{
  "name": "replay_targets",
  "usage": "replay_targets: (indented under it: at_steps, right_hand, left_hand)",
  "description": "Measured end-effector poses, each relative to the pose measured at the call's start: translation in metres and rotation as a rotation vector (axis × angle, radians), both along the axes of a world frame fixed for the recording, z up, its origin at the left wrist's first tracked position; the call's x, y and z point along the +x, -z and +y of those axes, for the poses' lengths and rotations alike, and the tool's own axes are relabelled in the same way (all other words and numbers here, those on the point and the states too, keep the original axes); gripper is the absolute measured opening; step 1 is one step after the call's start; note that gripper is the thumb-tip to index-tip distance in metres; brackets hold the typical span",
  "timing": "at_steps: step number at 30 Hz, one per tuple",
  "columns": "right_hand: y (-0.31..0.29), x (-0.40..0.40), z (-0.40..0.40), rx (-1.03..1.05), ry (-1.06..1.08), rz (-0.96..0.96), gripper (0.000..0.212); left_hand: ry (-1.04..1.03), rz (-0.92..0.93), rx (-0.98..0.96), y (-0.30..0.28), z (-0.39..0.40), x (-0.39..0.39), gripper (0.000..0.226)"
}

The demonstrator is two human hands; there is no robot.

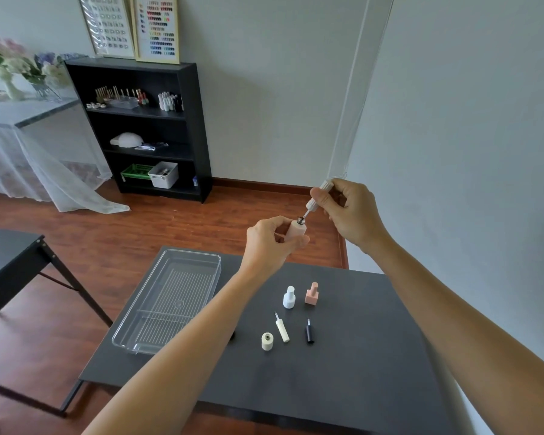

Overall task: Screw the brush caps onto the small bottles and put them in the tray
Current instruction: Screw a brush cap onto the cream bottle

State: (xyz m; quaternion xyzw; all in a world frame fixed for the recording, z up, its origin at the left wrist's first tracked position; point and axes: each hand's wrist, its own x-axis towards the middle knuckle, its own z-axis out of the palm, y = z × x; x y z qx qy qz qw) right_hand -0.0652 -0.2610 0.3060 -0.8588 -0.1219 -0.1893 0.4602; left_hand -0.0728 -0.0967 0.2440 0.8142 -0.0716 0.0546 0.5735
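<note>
Grey walls meet in a corner behind a dark table that stands on a reddish wood floor, with a black shelf unit of bottles and bins against the far wall.

Both hands are raised above the far edge of the table. The left hand has its fingers and thumb curled round a pale pink bottle, whose long axis tilts up and to the right, the threaded neck pointing toward the other hand. The right hand pinches a whitish brush cap between thumb and fingers; the cap lies along the same slanted line, its brush end aimed down-left with the tip right at the bottle's mouth. The cap is not yet seated on the neck.

On the table's left side lies a clear plastic tray, long axis running away from the viewer, with a ribbed floor. To its right stand two capped bottles, upright and just beside each other: a white bottle and a pink square bottle. Nearer the viewer, an uncapped cream bottle stands upright with its open neck up. Just beside it a cream brush cap lies flat, brush pointing away and slightly left. A black brush cap lies near it, brush pointing away.
</note>
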Motion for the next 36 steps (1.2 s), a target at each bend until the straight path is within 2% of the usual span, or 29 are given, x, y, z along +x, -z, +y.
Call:
replay_targets:
  at_steps: [9, 14, 17, 20, 23, 27, 29, 31, 33, 36]
  right_hand:
    - [0.002, 0.003, 0.031, -0.066, -0.025, 0.086, 0.025]
    - [-0.003, 0.006, 0.043, -0.107, 0.069, 0.097, 0.033]
    - [-0.013, 0.007, 0.045, -0.038, -0.054, 0.169, 0.021]
    - [-0.023, 0.007, 0.046, -0.043, -0.135, 0.168, 0.020]
    - [-0.027, 0.011, 0.052, -0.082, -0.022, 0.103, 0.014]
    - [-0.025, 0.018, 0.064, -0.142, 0.153, 0.039, 0.038]
    - [-0.024, 0.019, 0.066, -0.194, 0.155, 0.072, 0.036]
    - [-0.025, 0.018, 0.063, -0.085, 0.023, 0.171, 0.026]
    - [-0.026, 0.016, 0.059, 0.062, -0.105, 0.220, 0.025]
    - [-0.030, 0.019, 0.055, 0.049, -0.007, 0.140, 0.018]
  left_hand:
    - [0.051, -0.012, 0.006, -0.011, 0.026, 0.008, 0.024]
    - [0.077, -0.016, 0.018, -0.012, 0.036, 0.013, 0.020]
    - [0.086, -0.015, -0.011, -0.013, 0.041, 0.017, 0.019]
    - [0.084, -0.011, -0.014, -0.015, 0.046, 0.021, 0.022]
    - [0.086, -0.024, -0.006, -0.017, 0.047, 0.023, 0.020]
    - [0.106, -0.034, -0.016, -0.019, 0.048, 0.026, 0.018]
    - [0.118, -0.032, -0.018, -0.019, 0.048, 0.027, 0.018]
    - [0.112, -0.029, -0.019, -0.019, 0.050, 0.030, 0.017]
    - [0.102, -0.032, -0.009, -0.020, 0.050, 0.033, 0.019]
    - [0.112, -0.045, -0.007, -0.022, 0.047, 0.037, 0.018]
